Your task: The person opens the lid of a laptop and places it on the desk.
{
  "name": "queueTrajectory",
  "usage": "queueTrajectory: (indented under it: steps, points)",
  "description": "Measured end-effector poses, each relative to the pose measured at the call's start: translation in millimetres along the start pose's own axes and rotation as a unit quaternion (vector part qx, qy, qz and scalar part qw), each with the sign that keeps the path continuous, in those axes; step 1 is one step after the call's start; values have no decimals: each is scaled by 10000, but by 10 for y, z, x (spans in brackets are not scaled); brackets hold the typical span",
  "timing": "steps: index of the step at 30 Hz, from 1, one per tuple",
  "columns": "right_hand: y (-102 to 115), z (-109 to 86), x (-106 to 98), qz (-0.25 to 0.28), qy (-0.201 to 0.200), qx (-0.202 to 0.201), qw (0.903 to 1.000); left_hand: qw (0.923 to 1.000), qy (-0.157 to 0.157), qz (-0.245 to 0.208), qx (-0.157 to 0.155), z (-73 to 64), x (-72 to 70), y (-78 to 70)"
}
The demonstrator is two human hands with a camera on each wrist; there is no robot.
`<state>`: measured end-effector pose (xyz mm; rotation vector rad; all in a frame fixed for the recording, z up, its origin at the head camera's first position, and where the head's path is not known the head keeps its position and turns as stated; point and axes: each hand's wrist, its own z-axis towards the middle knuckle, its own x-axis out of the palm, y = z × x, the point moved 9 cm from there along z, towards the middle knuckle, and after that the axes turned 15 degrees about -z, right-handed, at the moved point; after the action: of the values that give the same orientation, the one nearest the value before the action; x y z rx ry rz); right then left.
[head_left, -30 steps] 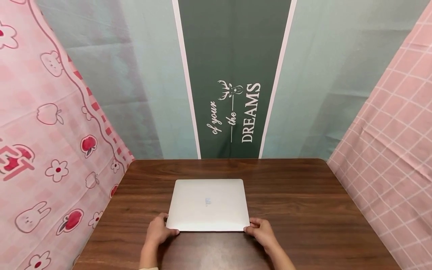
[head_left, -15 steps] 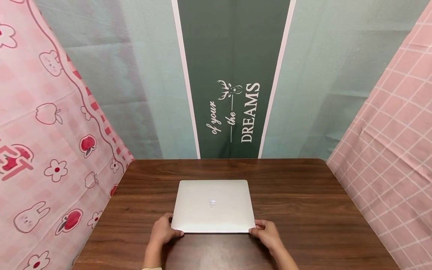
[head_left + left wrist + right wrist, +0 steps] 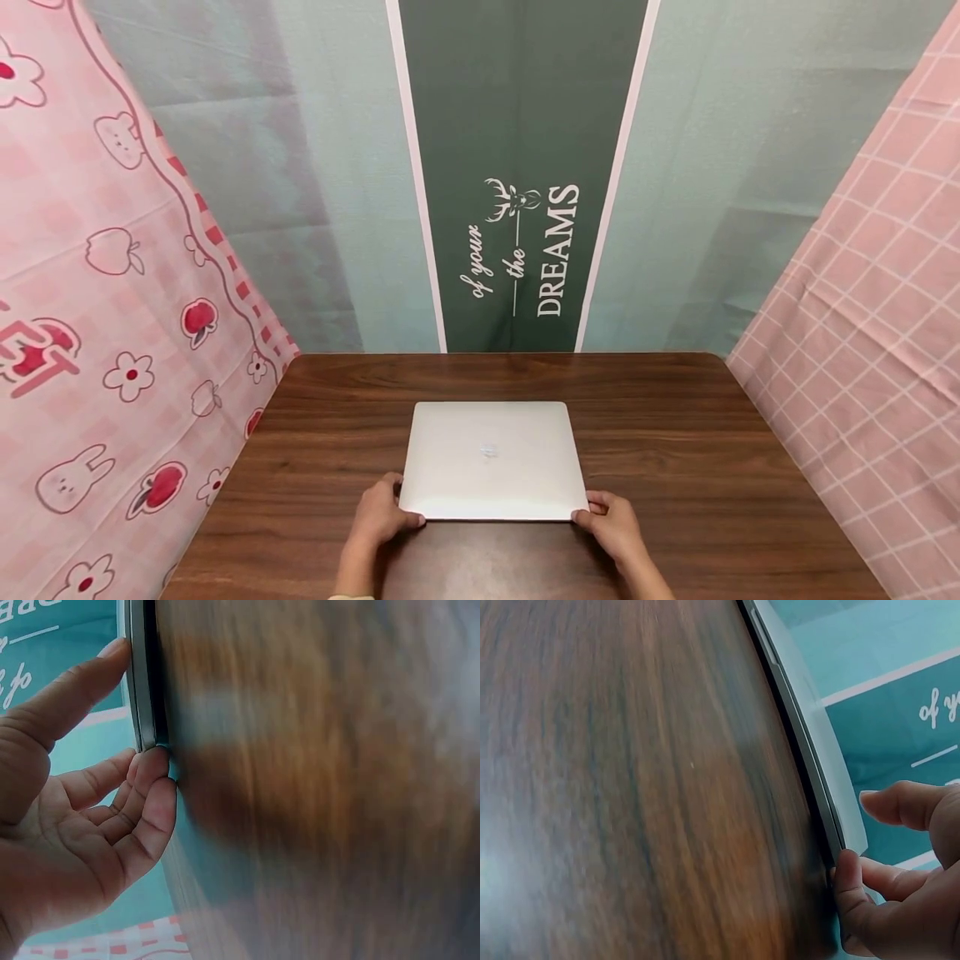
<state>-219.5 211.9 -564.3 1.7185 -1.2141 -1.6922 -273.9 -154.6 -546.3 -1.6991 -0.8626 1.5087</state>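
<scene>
A closed silver laptop point(image 3: 491, 467) with a small shiny logo lies flat on the brown wooden table. My left hand point(image 3: 378, 512) holds its near left corner, thumb along the front edge and fingers at the left side. At the near right corner, my right hand point(image 3: 615, 525) grips likewise, its thumb by the front edge. The left wrist view shows the laptop's thin edge point(image 3: 142, 682) between thumb and fingertips of the left hand point(image 3: 82, 825). Seen from the right wrist, fingers of the right hand point(image 3: 900, 900) touch the corner of the laptop point(image 3: 802, 727).
The wooden table point(image 3: 675, 433) extends around the laptop on all sides. A green cloth point(image 3: 525, 100) with white lettering hangs behind its far edge. Pink patterned cloth point(image 3: 150, 317) hangs on the left and pink checked cloth point(image 3: 877, 292) on the right.
The laptop has slid to the right across the table and slightly toward me. Both hands have moved along with it, keeping their hold on the near corners.
</scene>
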Motion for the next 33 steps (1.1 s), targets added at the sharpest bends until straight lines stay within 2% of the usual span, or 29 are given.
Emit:
queueTrajectory:
  steps: [9, 19, 33]
  points:
    - [-112, -48, -159, -144, -86, 197, 9997, 9996, 205, -161, 129, -18, 158, -85]
    - [-218, -72, -270, -267, -169, 305, 9990, 9989, 307, -173, 312, -46, 262, -205]
    - [-275, -103, -345, -447, -246, 325, 9982, 9992, 241, -333, 17, -97, 332, -145]
